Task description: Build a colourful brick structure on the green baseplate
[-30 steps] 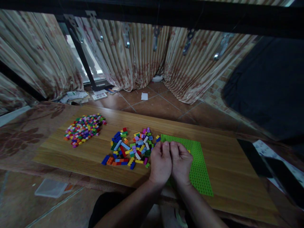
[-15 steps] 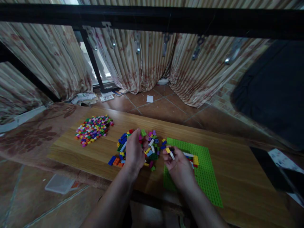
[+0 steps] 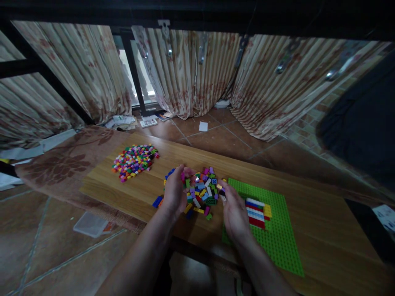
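The right hand (image 3: 236,210) is holding a small yellow-and-white brick piece (image 3: 219,187) at its fingertips, the thumb and fingers almost closing on it. The piece is sitting just above the right edge of the large-brick pile (image 3: 202,192); it is showing too small and partly covered for its long axis to be read. The left hand (image 3: 175,191) is hovering over the pile's left side, its thumb and fingers curving with a gap between them; whether it is gripping a brick, I cannot tell.

Beside the right hand, a striped brick build (image 3: 255,214) is resting on the green baseplate (image 3: 282,246). Its white, blue and red strips are running lengthwise from left to right, their right ends dipping slightly toward the person, with yellow bricks (image 3: 267,210) sitting at the far right corner. The right hand and forearm are covering much of the baseplate's left edge, and the left hand is hiding part of the pile. A small-brick pile (image 3: 135,161) is lying farther left on the wooden tabletop (image 3: 324,230), its single bricks blurring together. At the frame's right edge, a patterned sheet (image 3: 384,220) is being cut off.
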Demonstrator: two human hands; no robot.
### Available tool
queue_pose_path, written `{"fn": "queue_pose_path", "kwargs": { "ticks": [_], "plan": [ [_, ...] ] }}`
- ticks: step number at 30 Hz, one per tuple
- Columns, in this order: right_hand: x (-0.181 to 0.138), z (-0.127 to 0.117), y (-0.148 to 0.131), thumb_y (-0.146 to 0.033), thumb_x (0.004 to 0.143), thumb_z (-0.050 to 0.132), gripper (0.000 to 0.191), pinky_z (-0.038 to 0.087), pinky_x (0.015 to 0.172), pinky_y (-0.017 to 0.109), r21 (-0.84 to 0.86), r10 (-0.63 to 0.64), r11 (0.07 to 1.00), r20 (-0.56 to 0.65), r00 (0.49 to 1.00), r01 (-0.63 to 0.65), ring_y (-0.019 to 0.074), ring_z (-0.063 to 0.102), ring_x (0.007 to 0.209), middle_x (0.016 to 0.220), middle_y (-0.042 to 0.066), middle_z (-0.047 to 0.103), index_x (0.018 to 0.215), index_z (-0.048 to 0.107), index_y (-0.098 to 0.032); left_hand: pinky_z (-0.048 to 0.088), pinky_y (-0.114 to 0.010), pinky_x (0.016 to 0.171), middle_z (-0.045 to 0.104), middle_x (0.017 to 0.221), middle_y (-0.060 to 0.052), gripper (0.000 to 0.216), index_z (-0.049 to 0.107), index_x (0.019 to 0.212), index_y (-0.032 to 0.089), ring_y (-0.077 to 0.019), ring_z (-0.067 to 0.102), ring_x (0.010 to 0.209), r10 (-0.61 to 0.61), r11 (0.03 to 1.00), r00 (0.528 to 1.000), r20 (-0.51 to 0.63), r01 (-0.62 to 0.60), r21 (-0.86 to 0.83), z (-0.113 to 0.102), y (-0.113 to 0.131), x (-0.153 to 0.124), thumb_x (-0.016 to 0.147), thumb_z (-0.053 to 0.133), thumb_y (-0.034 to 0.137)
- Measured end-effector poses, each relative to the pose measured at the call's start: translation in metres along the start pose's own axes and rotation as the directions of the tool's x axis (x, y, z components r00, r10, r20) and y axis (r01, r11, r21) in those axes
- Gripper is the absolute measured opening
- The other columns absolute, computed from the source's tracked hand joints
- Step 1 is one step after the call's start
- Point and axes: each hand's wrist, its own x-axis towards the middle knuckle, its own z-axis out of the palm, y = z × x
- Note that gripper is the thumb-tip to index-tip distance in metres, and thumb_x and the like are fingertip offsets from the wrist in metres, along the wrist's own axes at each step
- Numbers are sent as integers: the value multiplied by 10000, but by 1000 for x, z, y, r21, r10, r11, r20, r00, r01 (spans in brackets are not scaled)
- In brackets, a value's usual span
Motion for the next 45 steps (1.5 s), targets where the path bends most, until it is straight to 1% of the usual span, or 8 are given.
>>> {"fn": "queue_pose_path", "kwargs": {
  "ticks": [8,12,16,22,31,36,39,45],
  "plan": [
    [-4,-7,-4,-422,905,512,338,423,999,440,-244,-138,958,63,988,150,224,598,1136,1202,92,669,1113,669,-208,442,-217,634,655,719,-25,238,626,738,136,-112,605,653,28,999,1000,8,-28,19,-6,-7,10,754,605,372],
    [-13,-14,-15,-293,888,531,213,443,943,424,-567,-369,702,227,901,430,231,587,1047,1074,80,665,1003,694,-219,433,-228,627,650,698,-28,280,649,760,128,-124,600,647,83,993,996,-9,-82,90,-7,-10,12,740,612,405],
    [-21,-18,-14,-213,847,542,225,463,858,416,-737,-341,412,421,840,536,262,559,989,1029,95,638,1014,693,-212,429,-229,630,660,707,-37,300,665,748,121,-127,594,656,168,974,986,-10,-164,158,-5,-11,12,704,647,417],
    [-18,-14,-8,-167,836,539,194,466,829,405,-799,-301,304,436,848,518,265,539,953,1013,98,610,954,688,-211,432,-221,625,663,693,-20,222,660,738,132,-126,584,655,277,926,961,1,-267,265,-3,-13,12,668,662,343],
    [-23,-20,-28,-218,880,536,183,502,792,330,-683,-260,580,362,895,444,199,628,878,952,60,678,1007,666,-207,394,-192,615,598,645,26,143,644,727,151,-89,518,613,418,844,904,89,-423,330,3,-14,7,697,674,289],
    [-29,-35,-38,-271,851,584,236,529,797,326,-519,-205,817,148,967,253,181,654,892,984,41,694,1075,648,-231,436,-222,657,654,743,-9,174,687,790,161,-123,567,678,220,871,914,341,-342,353,22,-32,-14,685,709,297],
    [-30,-43,-40,-298,831,610,259,539,737,313,-381,-149,908,102,984,176,163,650,802,912,24,684,1078,638,-227,458,-239,687,677,788,-27,190,715,821,162,-143,591,725,73,856,853,516,-319,407,31,-45,-25,693,716,303],
    [-28,-60,-45,-308,824,623,215,538,700,299,-340,-161,923,77,984,178,150,641,741,858,13,675,1018,647,-221,453,-235,630,659,712,-21,168,722,771,159,-134,568,656,-51,838,770,637,-314,447,43,-61,-29,733,696,320]
  ]
}}
